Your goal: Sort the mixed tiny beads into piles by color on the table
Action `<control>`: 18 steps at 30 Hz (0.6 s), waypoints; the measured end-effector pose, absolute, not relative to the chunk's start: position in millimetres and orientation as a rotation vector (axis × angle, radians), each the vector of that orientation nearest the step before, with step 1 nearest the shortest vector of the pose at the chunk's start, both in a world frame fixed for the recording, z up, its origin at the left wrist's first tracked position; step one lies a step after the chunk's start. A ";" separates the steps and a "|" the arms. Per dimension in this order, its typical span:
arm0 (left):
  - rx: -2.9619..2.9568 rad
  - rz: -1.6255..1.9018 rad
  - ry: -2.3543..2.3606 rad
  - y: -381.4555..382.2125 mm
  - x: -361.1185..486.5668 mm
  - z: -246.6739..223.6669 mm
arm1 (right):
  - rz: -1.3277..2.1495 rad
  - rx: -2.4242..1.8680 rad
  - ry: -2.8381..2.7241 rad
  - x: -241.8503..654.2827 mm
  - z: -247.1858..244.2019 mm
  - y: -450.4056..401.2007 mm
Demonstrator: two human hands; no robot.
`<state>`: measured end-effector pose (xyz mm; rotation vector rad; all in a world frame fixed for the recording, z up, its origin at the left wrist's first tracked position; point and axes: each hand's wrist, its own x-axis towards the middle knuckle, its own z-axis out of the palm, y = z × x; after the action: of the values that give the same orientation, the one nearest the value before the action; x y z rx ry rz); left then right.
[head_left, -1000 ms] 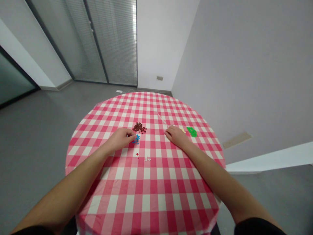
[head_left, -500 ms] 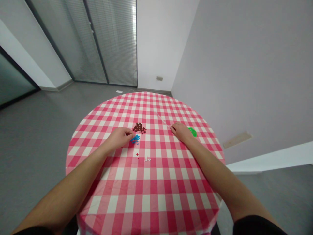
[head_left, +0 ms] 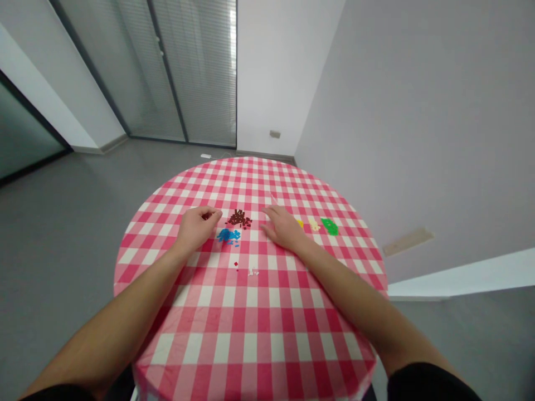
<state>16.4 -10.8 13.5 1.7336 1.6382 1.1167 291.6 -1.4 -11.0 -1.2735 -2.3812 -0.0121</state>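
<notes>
My left hand hovers or rests just left of a pile of small dark brown pieces. Its thumb and index finger come together in a pinch, and whatever may be between them is too small to make out. Small blue pieces lie just right of and below that hand. My right hand is open, its thumb apart from the stretched fingers, on the right side of the brown pile. Partly hidden behind it are yellow pieces. Cream pieces and a green pile lie farther right.
A round table with a red-and-white checked cloth carries everything. Nearer me lie a few white pieces and small red ones. A thin clear strip lies beyond my right hand. A wall stands to the right.
My right hand has moved left and opened, uncovering the yellow and cream pieces. My left hand has drawn back up and left, off the blue pieces.
</notes>
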 end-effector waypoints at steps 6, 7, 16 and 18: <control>1.677 1.186 1.642 -11.7 15.8 16.4 | 0.217 -1.138 -2.457 234.5 -26.6 19.1; 1.674 1.188 1.639 -11.8 15.8 16.7 | 0.230 -1.131 -2.456 230.1 -27.9 23.5; 1.722 1.210 1.624 -9.0 11.5 16.9 | 0.247 -0.985 -2.466 207.0 -34.7 52.8; 1.725 1.207 1.617 -8.7 11.4 17.0 | 0.270 -0.931 -2.487 201.8 -33.5 55.4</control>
<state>11.4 -8.7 17.0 1.7253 1.6169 1.2071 201.8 55.4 -33.5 -0.9307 -2.4866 0.2704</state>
